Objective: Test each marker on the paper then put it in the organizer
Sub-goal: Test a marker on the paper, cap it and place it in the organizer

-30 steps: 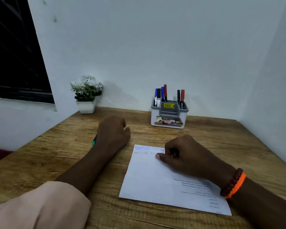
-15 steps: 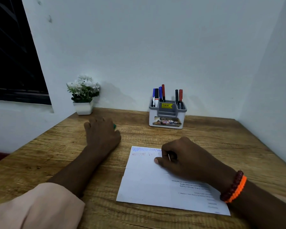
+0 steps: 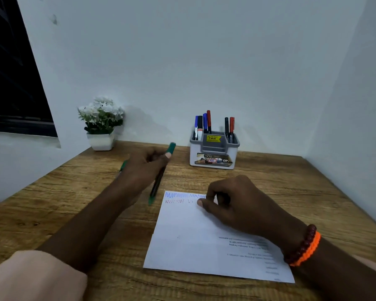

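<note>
My left hand (image 3: 143,168) grips a green-capped marker (image 3: 159,181) with a dark barrel, held slanted above the table just left of the paper. The white paper (image 3: 193,240) has blue and red zigzag scribbles along its far edge. On that far edge rests my right hand (image 3: 237,205), fingers curled and thumb pressed on the sheet; I see nothing held in it. The grey and white organizer (image 3: 213,157) stands by the back wall with several blue, red and black markers (image 3: 206,122) upright in it.
A small green object (image 3: 123,165) peeks out behind my left hand on the wooden table (image 3: 291,192). A white potted plant (image 3: 101,124) stands at the back left corner. Walls close the back and right; a dark window (image 3: 9,72) is on the left.
My left hand, flat on the table before, has lifted with the green marker and moved right toward the paper. My right hand stays on the sheet.
</note>
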